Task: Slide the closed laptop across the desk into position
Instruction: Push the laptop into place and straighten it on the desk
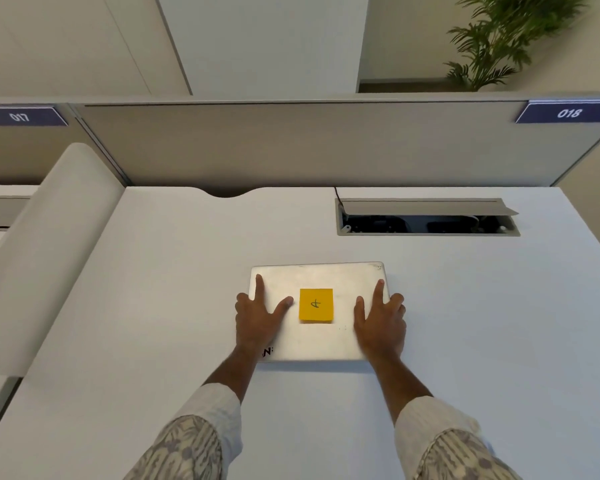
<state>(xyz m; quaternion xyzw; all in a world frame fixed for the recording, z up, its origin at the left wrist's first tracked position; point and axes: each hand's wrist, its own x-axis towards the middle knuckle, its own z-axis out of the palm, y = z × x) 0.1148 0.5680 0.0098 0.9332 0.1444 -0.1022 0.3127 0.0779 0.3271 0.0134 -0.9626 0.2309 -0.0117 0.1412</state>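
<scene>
A closed silver laptop [317, 341] lies flat near the middle of the white desk [153, 306]. A yellow sticky note [316, 305] with a handwritten mark sits on the centre of its lid. My left hand [258, 318] rests palm down on the lid's left part, fingers spread, with the outer fingers over the left edge. My right hand [380, 323] rests the same way on the right part, its outer fingers curled over the right edge. Both hands press on the laptop from above.
An open cable hatch [426, 216] with a raised grey flap is set into the desk behind the laptop, to the right. A grey partition [291, 147] with labels 017 and 018 closes the desk's far edge. A rounded white divider [49, 254] borders the left side.
</scene>
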